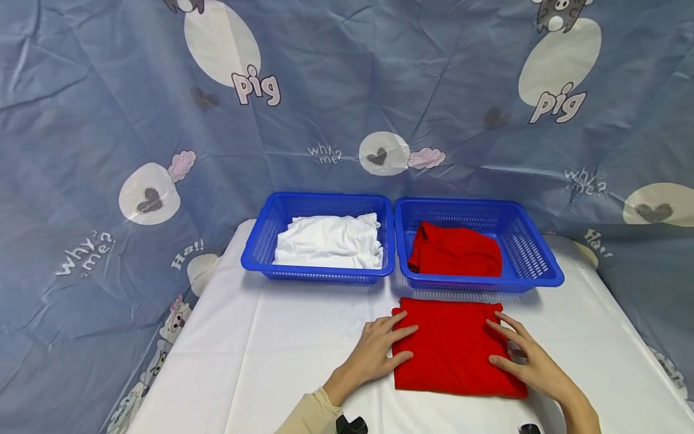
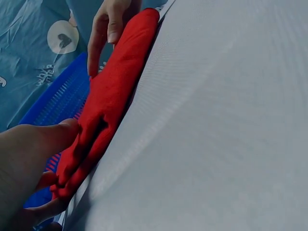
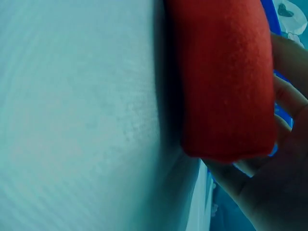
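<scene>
A folded red cloth [image 1: 450,349] lies flat on the white table, its garment kind not clear. My left hand [image 1: 382,346] rests at its left edge, fingers spread, fingertips on the fabric. At the right edge is my right hand [image 1: 523,355], its fingers lightly bent and touching the cloth. The left wrist view shows the left thumb [image 2: 70,127] against the layered side of the red cloth [image 2: 115,82]. In the right wrist view, the right hand's fingers [image 3: 288,96] lie along the thick folded end of the red cloth [image 3: 226,86].
Behind the cloth stand two blue baskets side by side. The left basket [image 1: 320,272] holds white cloth [image 1: 328,241]; the right basket [image 1: 482,282] holds folded red fabric [image 1: 458,250]. A blue printed curtain [image 1: 336,90] hangs behind the white table [image 1: 303,337].
</scene>
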Available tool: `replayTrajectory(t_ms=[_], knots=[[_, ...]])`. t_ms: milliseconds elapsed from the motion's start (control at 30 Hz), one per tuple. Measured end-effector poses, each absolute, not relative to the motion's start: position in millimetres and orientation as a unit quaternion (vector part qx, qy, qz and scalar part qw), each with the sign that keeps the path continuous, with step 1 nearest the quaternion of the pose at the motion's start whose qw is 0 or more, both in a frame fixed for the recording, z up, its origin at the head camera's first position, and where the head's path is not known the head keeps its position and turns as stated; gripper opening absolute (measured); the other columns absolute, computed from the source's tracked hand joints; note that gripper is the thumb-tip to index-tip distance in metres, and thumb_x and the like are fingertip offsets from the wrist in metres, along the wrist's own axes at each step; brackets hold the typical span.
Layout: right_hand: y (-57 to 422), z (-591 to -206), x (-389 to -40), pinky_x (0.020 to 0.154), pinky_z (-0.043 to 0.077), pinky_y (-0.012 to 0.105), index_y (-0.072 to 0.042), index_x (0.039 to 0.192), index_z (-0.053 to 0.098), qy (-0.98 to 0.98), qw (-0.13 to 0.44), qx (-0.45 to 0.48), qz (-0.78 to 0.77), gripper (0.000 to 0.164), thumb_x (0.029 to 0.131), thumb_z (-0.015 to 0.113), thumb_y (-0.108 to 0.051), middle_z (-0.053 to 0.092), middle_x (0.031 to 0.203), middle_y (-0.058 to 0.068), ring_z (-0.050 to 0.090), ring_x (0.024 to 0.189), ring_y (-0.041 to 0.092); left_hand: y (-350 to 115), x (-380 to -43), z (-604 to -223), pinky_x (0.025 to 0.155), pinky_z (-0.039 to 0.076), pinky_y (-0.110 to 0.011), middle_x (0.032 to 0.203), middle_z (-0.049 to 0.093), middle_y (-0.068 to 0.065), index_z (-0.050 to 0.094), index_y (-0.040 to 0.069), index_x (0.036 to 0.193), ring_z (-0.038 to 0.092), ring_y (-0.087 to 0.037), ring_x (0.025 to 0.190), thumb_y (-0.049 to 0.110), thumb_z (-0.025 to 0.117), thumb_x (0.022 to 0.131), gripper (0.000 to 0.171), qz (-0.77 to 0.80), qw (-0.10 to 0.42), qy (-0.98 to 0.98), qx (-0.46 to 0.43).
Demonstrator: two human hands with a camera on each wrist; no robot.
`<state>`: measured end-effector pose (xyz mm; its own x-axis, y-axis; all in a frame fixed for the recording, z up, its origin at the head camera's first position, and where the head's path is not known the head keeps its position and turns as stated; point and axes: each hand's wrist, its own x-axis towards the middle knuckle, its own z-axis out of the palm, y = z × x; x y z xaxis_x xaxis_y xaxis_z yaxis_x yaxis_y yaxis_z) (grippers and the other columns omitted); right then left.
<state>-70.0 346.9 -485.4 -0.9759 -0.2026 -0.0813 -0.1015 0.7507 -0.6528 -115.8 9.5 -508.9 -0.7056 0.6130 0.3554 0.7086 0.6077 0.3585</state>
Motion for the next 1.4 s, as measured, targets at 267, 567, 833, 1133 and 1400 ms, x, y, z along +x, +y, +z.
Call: replayTrajectory(t_ms=[267, 567, 833, 1133, 1400], knots=[[347, -486, -72, 0.084, 0.046, 0.044, -0.030, 0.133, 0.038, 0.926, 0.098, -0.090, -0.354, 0.067, 0.074, 0.066, -0.043, 0.020, 0.145, 0.003, 0.030, 0.125, 0.033, 13, -121, -510, 0.081, 0.031, -0.030, 0.142, 0.032, -0.003, 0.042, 0.032, 0.131, 0.041, -0.019, 0.113, 0.049, 0.052, 0.083, 0.052, -0.254, 0.057, -0.886, -0.384], [341, -492, -73, 0.100, 0.033, 0.033, -0.027, 0.127, 0.048, 0.932, 0.075, -0.109, -0.337, 0.060, 0.072, 0.066, -0.044, 0.033, 0.140, -0.004, 0.032, 0.125, 0.027, 19, -122, -512, 0.084, 0.038, -0.026, 0.136, 0.041, -0.007, 0.055, 0.024, 0.122, 0.046, -0.018, 0.097, 0.041, 0.060, 0.080, 0.045, -0.264, 0.074, -0.869, -0.412], [337, -496, -75, 0.088, 0.014, -0.007, -0.025, 0.117, 0.058, 0.928, 0.031, -0.109, -0.355, 0.049, 0.072, 0.068, -0.040, 0.045, 0.131, -0.008, 0.036, 0.123, 0.004, 27, -124, -510, 0.091, 0.041, -0.025, 0.128, 0.051, -0.004, 0.067, 0.020, 0.104, 0.051, -0.017, 0.107, 0.035, 0.063, 0.079, 0.030, -0.317, 0.055, -0.865, -0.384], [338, -497, -75, 0.090, 0.023, -0.004, -0.024, 0.106, 0.064, 0.921, -0.029, -0.125, -0.369, 0.035, 0.073, 0.071, -0.031, 0.059, 0.116, -0.005, 0.046, 0.113, -0.004, 33, -128, -511, 0.092, 0.042, -0.024, 0.110, 0.062, 0.001, 0.072, 0.018, 0.091, 0.057, -0.011, 0.101, 0.021, 0.065, 0.080, 0.014, -0.367, 0.063, -0.845, -0.384], [336, -495, -73, 0.087, 0.034, 0.002, -0.020, 0.102, 0.066, 0.900, -0.076, -0.146, -0.403, 0.030, 0.073, 0.071, -0.020, 0.062, 0.111, -0.001, 0.051, 0.109, 0.001, 30, -130, -508, 0.088, 0.042, -0.017, 0.108, 0.063, 0.003, 0.072, 0.018, 0.092, 0.057, -0.009, 0.097, 0.018, 0.064, 0.080, 0.014, -0.351, 0.106, -0.829, -0.421]])
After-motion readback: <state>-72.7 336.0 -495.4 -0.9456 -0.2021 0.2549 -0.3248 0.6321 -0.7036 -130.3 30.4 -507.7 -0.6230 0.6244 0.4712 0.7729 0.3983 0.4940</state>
